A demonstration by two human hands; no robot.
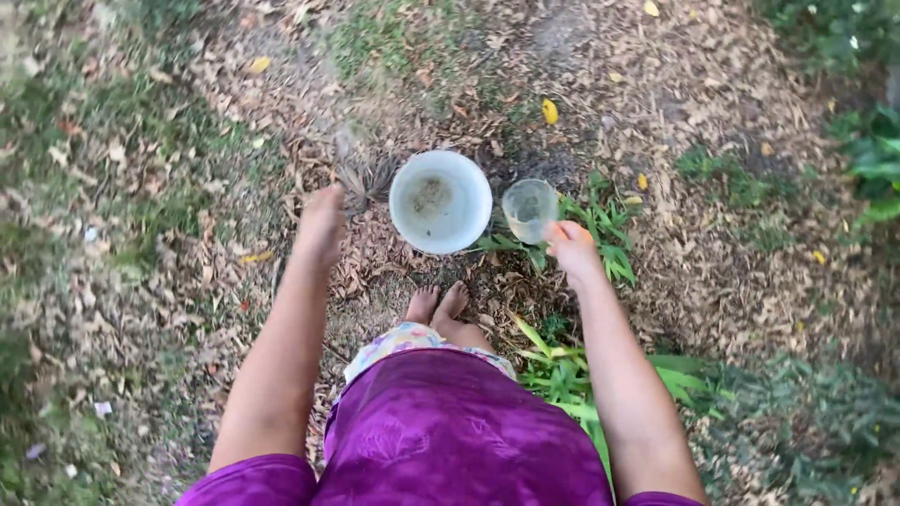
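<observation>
Nearest: bare feet (437, 305) on leaf litter, purple skirt (450, 431) below. Right hand (569, 245) pinching the rim of a clear cup (529, 208), held just right of a white bucket (440, 201) standing on the ground. Cup tipped, mouth turned up and toward the camera, long axis leaning; seems empty, so judged mid-way, nothing scooped yet. Left hand (322, 223) blurred beside a dry tuft (364, 178); finger state unclear. Bucket mouth facing up, murky residue inside.

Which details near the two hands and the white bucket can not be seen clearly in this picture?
- Head view: left hand is motion-blurred; its grip is unclear.
- Clear cup in right hand: contents too small to tell.
- White bucket: the dark patch inside is unclear.
- Feet: partly hidden by clothing.
</observation>
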